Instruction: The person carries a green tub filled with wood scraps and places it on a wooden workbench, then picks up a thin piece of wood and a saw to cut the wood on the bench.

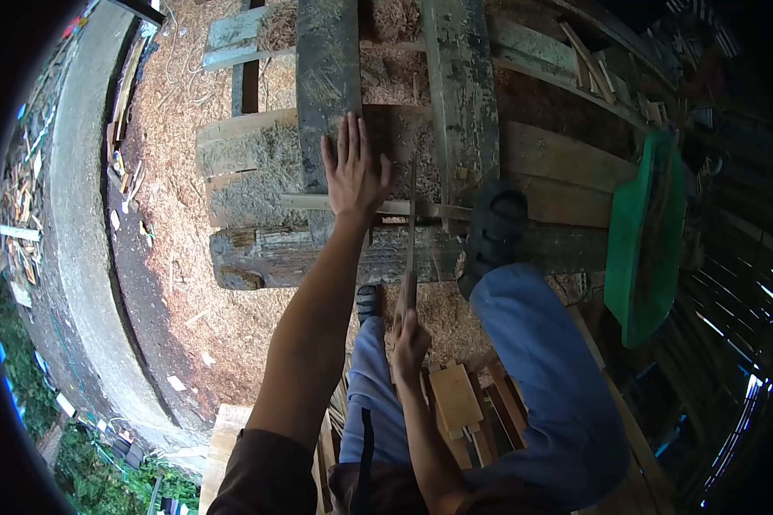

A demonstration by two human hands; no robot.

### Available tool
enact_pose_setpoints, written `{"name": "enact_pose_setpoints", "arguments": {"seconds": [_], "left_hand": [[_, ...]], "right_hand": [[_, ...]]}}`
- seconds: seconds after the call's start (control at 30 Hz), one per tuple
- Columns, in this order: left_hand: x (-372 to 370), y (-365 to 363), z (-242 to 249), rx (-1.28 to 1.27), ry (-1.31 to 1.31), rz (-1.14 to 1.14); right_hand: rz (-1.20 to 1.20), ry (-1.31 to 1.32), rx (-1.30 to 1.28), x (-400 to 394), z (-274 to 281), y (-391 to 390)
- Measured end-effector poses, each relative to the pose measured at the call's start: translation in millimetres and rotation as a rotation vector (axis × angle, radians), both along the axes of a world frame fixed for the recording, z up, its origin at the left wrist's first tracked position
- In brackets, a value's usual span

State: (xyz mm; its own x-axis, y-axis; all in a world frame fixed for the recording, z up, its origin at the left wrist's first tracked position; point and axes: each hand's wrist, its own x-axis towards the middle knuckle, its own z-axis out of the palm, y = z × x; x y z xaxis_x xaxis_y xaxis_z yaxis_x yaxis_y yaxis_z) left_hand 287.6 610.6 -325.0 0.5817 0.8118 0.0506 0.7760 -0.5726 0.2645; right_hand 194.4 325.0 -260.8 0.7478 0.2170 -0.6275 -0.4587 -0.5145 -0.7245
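Note:
My left hand lies flat with its fingers stretched out over a dark weathered plank. Its heel is at a thin wooden strip, which lies crosswise over the planks. My right hand is wrapped around the handle of a handsaw. The saw's narrow blade points away from me and crosses the strip just right of my left hand. Whether the teeth have cut into the wood cannot be made out. Near the strip's right end, my raised foot in a black clog rests on the planks.
A second paint-flecked plank runs parallel on the right. A thick beam forms the near edge of the work platform. A green plastic tub stands at right. Sawdust covers the ground, with a concrete ledge at left.

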Motion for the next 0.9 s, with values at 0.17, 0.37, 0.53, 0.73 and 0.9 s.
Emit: {"name": "enact_pose_setpoints", "arguments": {"seconds": [0.17, 0.37, 0.53, 0.73, 0.9], "left_hand": [[1, -1, 1, 0.007, -0.006, 0.001], [1, -2, 0, 0.002, 0.015, 0.0], [0, -2, 0, 0.007, 0.009, -0.003], [0, -3, 1, -0.011, 0.004, 0.007], [-1, -4, 2, -0.027, 0.022, 0.003]], "right_hand": [[-0.009, 0.057, 0.11, 57, -2, 62], [0.061, 0.018, 0.068, 31, 11, 33], [0.08, 0.051, 0.145, 71, -9, 71], [-0.126, 0.189, 0.116, 17, -4, 19], [-0.019, 0.108, 0.132, 66, -19, 64]]}}
